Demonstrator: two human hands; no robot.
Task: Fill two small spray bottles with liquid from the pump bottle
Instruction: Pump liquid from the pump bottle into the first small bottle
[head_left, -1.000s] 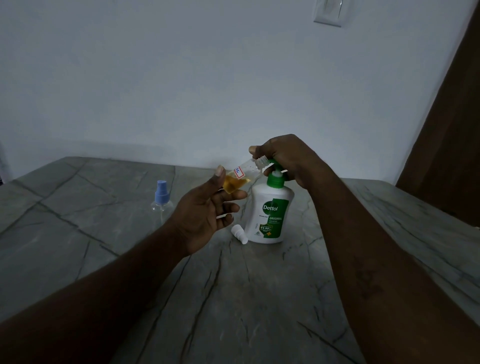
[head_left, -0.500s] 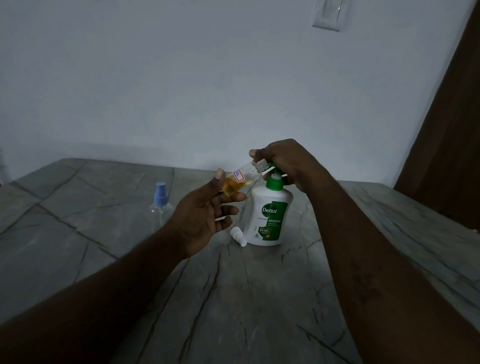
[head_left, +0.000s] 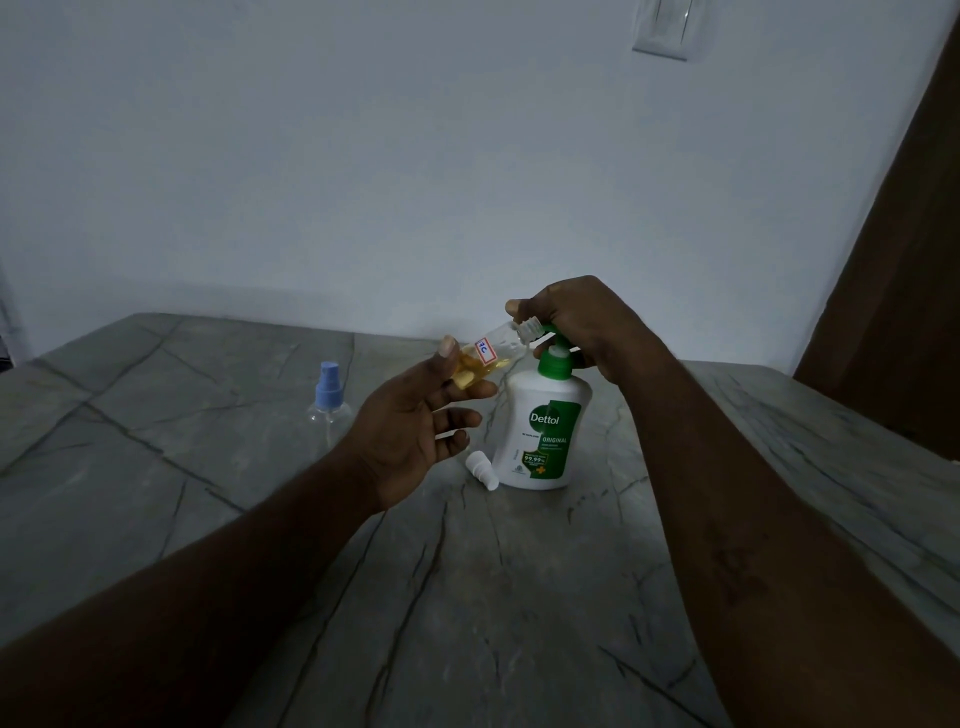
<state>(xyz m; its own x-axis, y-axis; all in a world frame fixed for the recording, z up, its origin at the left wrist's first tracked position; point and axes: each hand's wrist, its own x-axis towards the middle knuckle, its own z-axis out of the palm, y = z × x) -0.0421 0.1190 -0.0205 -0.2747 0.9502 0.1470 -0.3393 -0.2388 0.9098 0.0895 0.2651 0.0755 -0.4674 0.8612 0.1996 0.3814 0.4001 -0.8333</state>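
**A:** How far along is the filling?

**B:** Roughly halfway through the first bottle, I'd judge. Nearest, on the grey stone surface (head_left: 467, 597), the left hand (head_left: 410, 431) has its grip clamped on the base of the small clear bottle (head_left: 485, 358), thumb on one side and fingers on the other, the lower fingers loosely spread. The bottle is tilted, its open neck up at the pump spout, and amber liquid has pooled in its lower part.

**A:** And its top?

**B:** A white spray cap (head_left: 482, 470) lies on the surface, just beside the foot of the Dettol pump bottle (head_left: 545, 431). It has to go back on later.

**A:** The other hand?

**B:** The right hand (head_left: 582, 322) curls over the green pump head, its grip closed around it, one fingertip reaching above the small bottle's neck. I cannot tell whether it is pressing down.

**A:** What's left?

**B:** Further back on the left, well apart, the blue-topped spray bottle (head_left: 328, 400) stands upright, capped and seemingly empty. That one is wholly undone.
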